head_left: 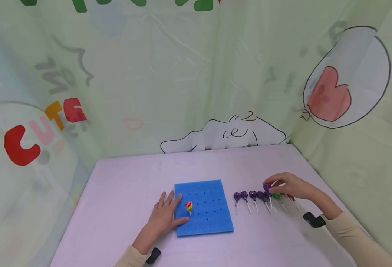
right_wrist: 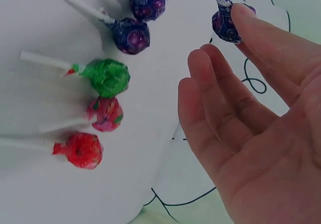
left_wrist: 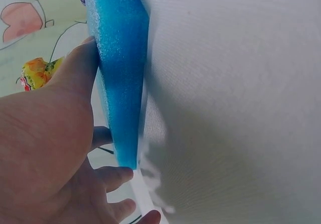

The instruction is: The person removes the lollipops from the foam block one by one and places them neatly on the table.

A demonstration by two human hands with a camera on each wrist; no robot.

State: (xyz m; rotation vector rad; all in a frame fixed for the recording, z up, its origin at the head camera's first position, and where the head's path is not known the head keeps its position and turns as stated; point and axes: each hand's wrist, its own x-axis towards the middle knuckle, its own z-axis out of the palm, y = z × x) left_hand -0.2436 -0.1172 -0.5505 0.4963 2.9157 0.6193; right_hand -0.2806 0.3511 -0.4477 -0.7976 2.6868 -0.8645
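My left hand (head_left: 162, 215) rests with spread fingers along the left edge of a blue foam board (head_left: 202, 227) dotted with small holes. In that board a yellow-and-red wrapped lollipop (head_left: 189, 206) stands upright, stick down, just beside the left thumb. Over the row of lollipops on the right, my right hand (head_left: 290, 184) pinches a purple-wrapped lollipop (right_wrist: 225, 27) by its candy head between thumb and index finger. Its other fingers stay off the lollipop. In the right wrist view a green lollipop (right_wrist: 109, 77) and a red lollipop (right_wrist: 84, 150) lie below that hand's lollipop.
Several purple lollipops (head_left: 253, 194) lie side by side right of the board, sticks toward me. A pinkish lollipop (right_wrist: 106, 114) lies between the green and red ones. The pale table (head_left: 125, 185) ends at a printed curtain (head_left: 189, 85) behind and at the sides.
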